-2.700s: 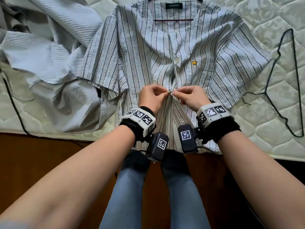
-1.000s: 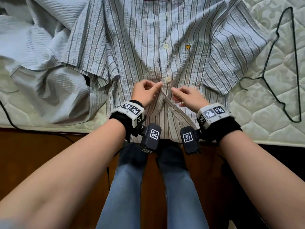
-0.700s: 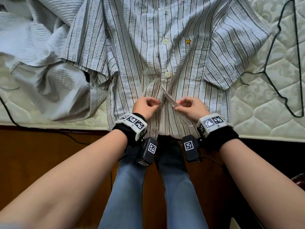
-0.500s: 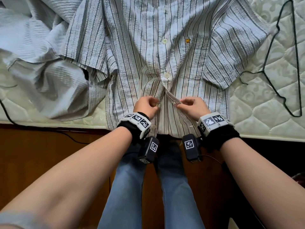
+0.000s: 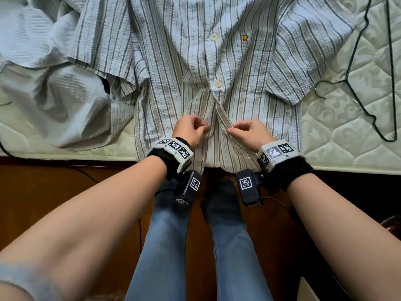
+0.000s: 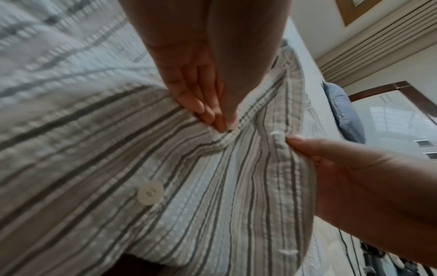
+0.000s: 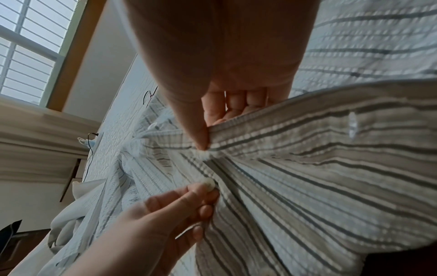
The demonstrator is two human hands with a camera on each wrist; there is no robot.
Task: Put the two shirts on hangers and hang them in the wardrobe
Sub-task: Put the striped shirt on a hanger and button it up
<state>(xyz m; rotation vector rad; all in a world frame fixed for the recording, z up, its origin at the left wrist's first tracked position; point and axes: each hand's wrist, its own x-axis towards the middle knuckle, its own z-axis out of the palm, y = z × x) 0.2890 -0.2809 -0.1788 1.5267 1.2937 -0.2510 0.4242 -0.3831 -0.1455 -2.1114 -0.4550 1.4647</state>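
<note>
A grey-striped short-sleeved shirt (image 5: 173,61) lies face up on the mattress, its upper buttons fastened. My left hand (image 5: 205,129) pinches a white button (image 7: 208,184) on the lower left front edge. My right hand (image 5: 227,130) pinches the facing buttonhole edge (image 6: 281,142) and holds it lifted, a short gap from the button. One more button (image 6: 150,193) sits unfastened nearer the hem. A second, pale blue shirt (image 5: 50,83) lies crumpled to the left. A bare black wire hanger (image 5: 368,79) lies on the right. The striped shirt's collar is out of frame.
The quilted mattress (image 5: 347,137) ends at a front edge just under my wrists, with a dark wooden bed frame (image 5: 54,187) below it. My legs in jeans (image 5: 165,246) stand against the frame. A thin black cable (image 5: 4,146) runs at the far left.
Both hands have moved down the shirt front from the fastened middle button to a lower one. The right hand now holds the buttonhole edge lifted.
</note>
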